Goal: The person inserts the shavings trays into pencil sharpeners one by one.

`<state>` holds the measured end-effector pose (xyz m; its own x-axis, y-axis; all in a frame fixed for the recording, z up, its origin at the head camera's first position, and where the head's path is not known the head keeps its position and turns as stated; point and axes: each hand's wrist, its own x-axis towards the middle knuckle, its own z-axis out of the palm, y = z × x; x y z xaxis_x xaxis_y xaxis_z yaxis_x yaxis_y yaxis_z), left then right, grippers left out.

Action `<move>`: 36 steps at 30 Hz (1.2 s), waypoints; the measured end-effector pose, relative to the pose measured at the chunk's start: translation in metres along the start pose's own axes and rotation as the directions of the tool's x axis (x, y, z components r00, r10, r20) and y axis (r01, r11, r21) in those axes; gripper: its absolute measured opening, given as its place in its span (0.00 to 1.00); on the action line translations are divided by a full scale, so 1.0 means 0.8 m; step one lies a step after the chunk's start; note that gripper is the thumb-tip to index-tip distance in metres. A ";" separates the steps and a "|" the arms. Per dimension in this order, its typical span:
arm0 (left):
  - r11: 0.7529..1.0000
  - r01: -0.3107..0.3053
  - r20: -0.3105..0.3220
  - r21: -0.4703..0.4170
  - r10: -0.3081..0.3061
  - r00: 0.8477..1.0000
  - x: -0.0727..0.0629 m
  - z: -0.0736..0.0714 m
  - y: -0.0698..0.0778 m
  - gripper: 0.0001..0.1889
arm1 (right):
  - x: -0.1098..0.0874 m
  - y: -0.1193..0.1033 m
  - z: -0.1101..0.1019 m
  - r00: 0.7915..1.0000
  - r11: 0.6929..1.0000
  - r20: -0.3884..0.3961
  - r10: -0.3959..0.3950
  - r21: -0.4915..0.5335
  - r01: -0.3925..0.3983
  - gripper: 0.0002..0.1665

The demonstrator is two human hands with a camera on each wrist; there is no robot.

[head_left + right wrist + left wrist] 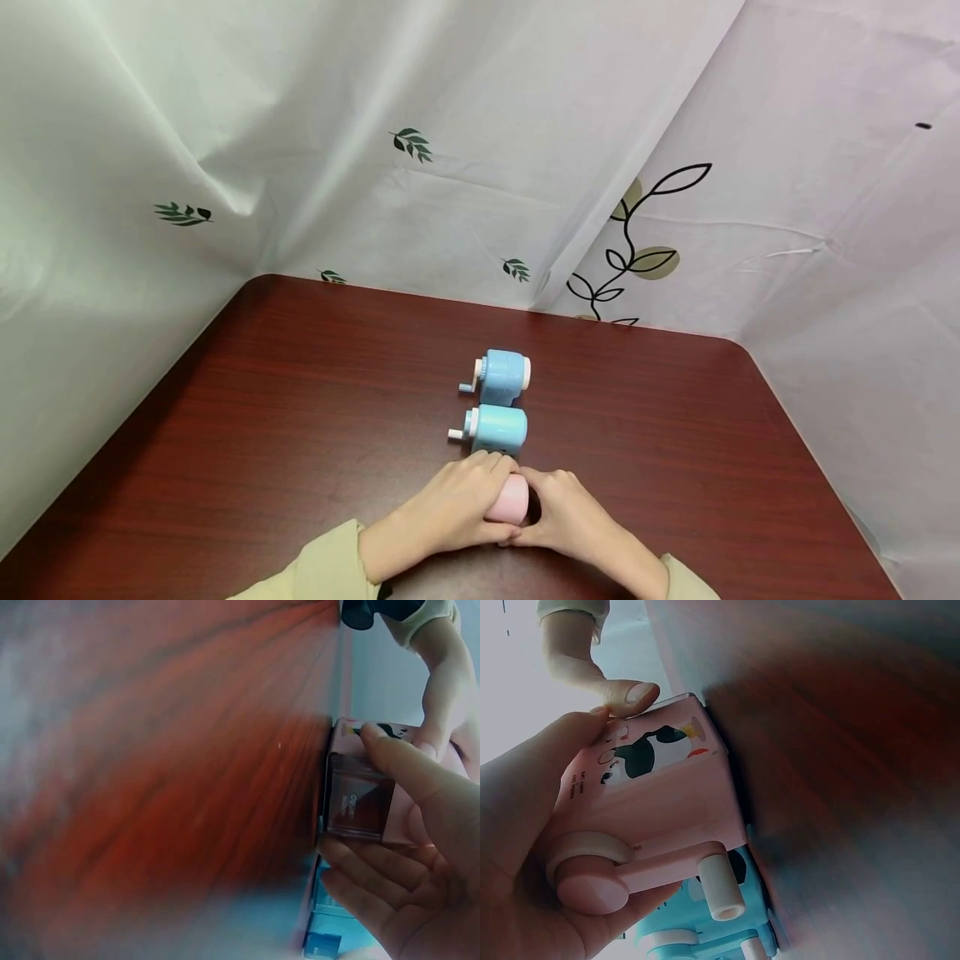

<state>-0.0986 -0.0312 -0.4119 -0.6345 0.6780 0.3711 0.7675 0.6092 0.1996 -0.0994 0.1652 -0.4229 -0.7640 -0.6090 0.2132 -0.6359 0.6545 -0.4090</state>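
A pink hand-crank pencil sharpener [510, 500] stands at the table's front, between the two hands. My left hand [461, 504] grips it from the left, thumb and fingers wrapped round its body. The left wrist view shows its crank [667, 870] with a white knob, and a cartoon print on the side. My right hand [566, 517] holds the other end, the thumb [394, 754] on one side and the fingers on the opposite side. Between them, the right wrist view shows the sharpener's see-through shavings drawer [361, 801].
Just behind the hands stands a turquoise crank sharpener [501, 427], its handle to the left. Farther back is a blue sharpener [502, 372], also with its handle leftward. The dark red table [337, 375] meets white patterned curtains [465, 192] at its back and sides.
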 end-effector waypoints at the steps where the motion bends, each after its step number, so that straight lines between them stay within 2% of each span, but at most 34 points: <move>1: 1.000 0.005 -0.003 -0.003 -0.005 1.000 0.000 0.000 0.000 0.28 | 0.000 0.000 0.000 1.000 1.000 0.004 -0.002 0.001 0.002 0.33; 7: 1.000 0.003 -0.069 0.009 -0.002 0.998 -0.001 -0.003 0.000 0.27 | -0.002 0.001 -0.008 0.999 1.000 0.036 -0.005 0.029 0.004 0.40; 12: 1.000 0.020 -0.127 -0.002 -0.020 0.992 0.003 -0.016 -0.006 0.26 | -0.004 0.006 -0.022 1.000 0.999 0.011 -0.029 -0.029 0.030 0.46; 16: 1.000 0.022 -0.206 0.000 -0.022 0.978 0.010 -0.031 -0.015 0.25 | -0.006 0.013 -0.036 1.000 0.997 -0.005 -0.029 -0.074 0.029 0.50; 19: 0.999 0.047 -0.259 0.016 -0.041 0.965 0.012 -0.039 -0.023 0.28 | -0.008 0.018 -0.044 1.000 0.995 -0.008 -0.010 -0.097 0.010 0.52; 22: 0.995 0.100 -0.256 0.029 -0.090 0.963 0.011 -0.046 -0.032 0.33 | -0.009 0.025 -0.048 1.000 0.992 -0.024 0.006 -0.128 -0.009 0.51; 28: 0.976 0.198 -0.190 0.091 -0.178 0.966 0.006 -0.055 -0.048 0.39 | -0.003 0.037 -0.052 0.995 0.982 -0.094 0.023 -0.186 -0.040 0.50; 36: 0.947 0.295 -0.140 0.127 -0.278 0.950 -0.004 -0.056 -0.062 0.44 | 0.003 0.053 -0.062 0.978 0.954 -0.159 0.138 -0.245 -0.175 0.46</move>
<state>-0.1304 -0.0818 -0.3827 -0.8034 0.4175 0.4245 0.5278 0.8294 0.1832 -0.1336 0.2134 -0.3954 -0.8523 -0.4337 0.2925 -0.4997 0.8404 -0.2100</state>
